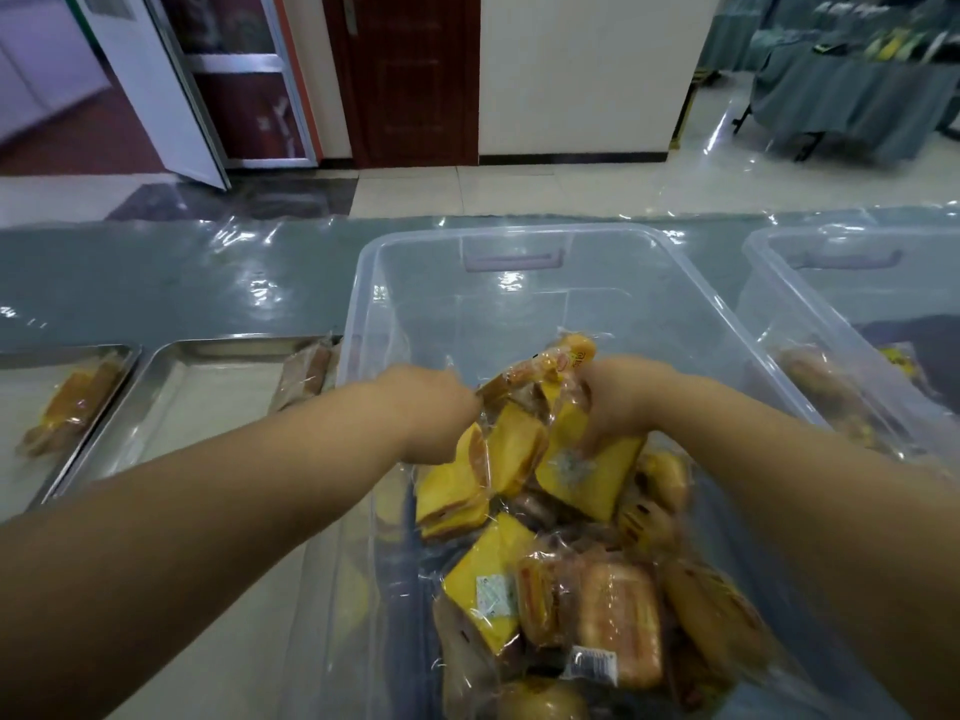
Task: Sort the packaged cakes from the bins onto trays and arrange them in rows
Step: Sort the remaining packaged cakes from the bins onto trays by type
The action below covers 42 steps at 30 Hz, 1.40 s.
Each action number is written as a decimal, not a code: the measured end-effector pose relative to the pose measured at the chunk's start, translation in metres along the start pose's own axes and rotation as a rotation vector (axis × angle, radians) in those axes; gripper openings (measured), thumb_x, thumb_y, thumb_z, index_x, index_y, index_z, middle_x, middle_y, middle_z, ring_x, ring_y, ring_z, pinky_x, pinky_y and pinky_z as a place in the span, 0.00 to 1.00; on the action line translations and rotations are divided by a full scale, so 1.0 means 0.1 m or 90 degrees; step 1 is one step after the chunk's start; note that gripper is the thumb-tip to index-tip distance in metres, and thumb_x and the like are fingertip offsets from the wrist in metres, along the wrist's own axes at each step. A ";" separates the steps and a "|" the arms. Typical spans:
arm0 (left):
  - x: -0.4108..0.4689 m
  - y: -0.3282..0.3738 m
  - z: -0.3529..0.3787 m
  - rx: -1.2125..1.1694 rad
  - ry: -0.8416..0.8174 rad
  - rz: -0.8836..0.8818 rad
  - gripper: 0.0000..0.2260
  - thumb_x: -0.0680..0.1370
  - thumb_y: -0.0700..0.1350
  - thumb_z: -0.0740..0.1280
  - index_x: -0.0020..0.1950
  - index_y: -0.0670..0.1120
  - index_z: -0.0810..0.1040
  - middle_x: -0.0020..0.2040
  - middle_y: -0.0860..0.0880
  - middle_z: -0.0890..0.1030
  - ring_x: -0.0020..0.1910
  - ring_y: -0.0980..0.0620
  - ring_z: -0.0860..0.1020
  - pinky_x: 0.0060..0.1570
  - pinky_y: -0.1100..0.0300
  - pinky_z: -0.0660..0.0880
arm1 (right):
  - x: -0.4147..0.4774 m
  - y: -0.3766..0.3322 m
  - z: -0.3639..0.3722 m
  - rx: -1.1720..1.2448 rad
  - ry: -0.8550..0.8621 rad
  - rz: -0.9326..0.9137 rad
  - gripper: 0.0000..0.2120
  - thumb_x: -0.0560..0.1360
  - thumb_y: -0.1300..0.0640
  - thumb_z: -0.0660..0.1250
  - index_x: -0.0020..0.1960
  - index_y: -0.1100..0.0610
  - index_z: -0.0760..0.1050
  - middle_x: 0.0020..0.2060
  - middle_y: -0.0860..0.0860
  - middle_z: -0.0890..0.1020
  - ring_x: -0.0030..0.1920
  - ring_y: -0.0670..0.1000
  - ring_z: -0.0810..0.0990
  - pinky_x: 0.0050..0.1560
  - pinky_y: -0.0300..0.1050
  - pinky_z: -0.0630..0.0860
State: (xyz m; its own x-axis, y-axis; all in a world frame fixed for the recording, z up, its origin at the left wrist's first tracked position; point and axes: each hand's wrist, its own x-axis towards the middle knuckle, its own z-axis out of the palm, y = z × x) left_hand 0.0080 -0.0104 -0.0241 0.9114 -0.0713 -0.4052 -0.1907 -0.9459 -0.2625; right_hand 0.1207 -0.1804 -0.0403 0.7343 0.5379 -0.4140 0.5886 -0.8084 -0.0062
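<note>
A clear plastic bin [519, 241] stands in front of me, its near half heaped with packaged yellow and brown cakes [571, 605]. Both hands are inside it. My left hand [431, 413] is closed on a pack of yellow layered cakes [467, 480] lifted above the heap. My right hand [618, 402] grips another yellow cake pack [582, 470] by its wrapper. Two steel trays lie to the left: the nearer tray [208, 376] has one brown cake pack [306, 371] at its far right corner, the far-left tray [31, 371] holds one yellow pack [72, 402].
A second clear bin [852, 252] with more cake packs stands at the right. The table is covered in grey cloth under shiny plastic film [182, 272]. Beyond it are a tiled floor, a dark red door and a glass door.
</note>
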 end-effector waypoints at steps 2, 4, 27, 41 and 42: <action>0.01 0.03 0.00 0.064 -0.040 0.040 0.11 0.77 0.42 0.63 0.59 0.47 0.73 0.51 0.46 0.76 0.46 0.47 0.76 0.40 0.55 0.74 | -0.14 -0.03 -0.17 -0.047 0.069 -0.010 0.24 0.62 0.44 0.77 0.46 0.49 0.65 0.39 0.47 0.72 0.43 0.53 0.73 0.41 0.47 0.72; 0.05 0.08 0.02 0.144 -0.068 0.102 0.17 0.77 0.39 0.63 0.65 0.47 0.71 0.59 0.44 0.75 0.51 0.45 0.76 0.43 0.53 0.75 | -0.28 -0.06 -0.31 -0.090 0.134 -0.014 0.22 0.64 0.45 0.75 0.45 0.49 0.63 0.40 0.48 0.72 0.44 0.53 0.73 0.42 0.48 0.73; 0.60 0.46 0.41 0.412 -0.216 0.341 0.26 0.77 0.44 0.67 0.72 0.53 0.62 0.63 0.44 0.68 0.62 0.41 0.66 0.45 0.51 0.75 | -0.42 0.18 -0.15 0.010 0.121 0.047 0.17 0.67 0.47 0.71 0.43 0.50 0.63 0.40 0.48 0.73 0.41 0.53 0.75 0.32 0.42 0.65; 0.07 0.00 -0.29 -0.037 0.070 0.115 0.17 0.77 0.49 0.65 0.65 0.50 0.69 0.60 0.50 0.71 0.59 0.48 0.72 0.54 0.51 0.73 | -0.50 0.11 -0.34 0.234 0.301 0.081 0.17 0.69 0.53 0.71 0.50 0.52 0.65 0.49 0.52 0.68 0.44 0.56 0.74 0.41 0.48 0.71; -0.03 -0.07 -0.34 -0.143 0.124 0.066 0.14 0.77 0.51 0.64 0.62 0.51 0.71 0.57 0.51 0.73 0.57 0.49 0.73 0.53 0.53 0.73 | -0.55 0.10 -0.39 0.255 0.339 0.077 0.18 0.69 0.52 0.71 0.52 0.52 0.65 0.50 0.52 0.68 0.45 0.56 0.74 0.41 0.47 0.70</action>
State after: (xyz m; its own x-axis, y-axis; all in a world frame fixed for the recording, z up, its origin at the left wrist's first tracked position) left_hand 0.0188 -0.0140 0.0089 0.9482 -0.2093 -0.2390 -0.2203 -0.9752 -0.0201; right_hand 0.0997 -0.2091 0.0183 0.9140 0.3994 0.0719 0.3966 -0.8415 -0.3670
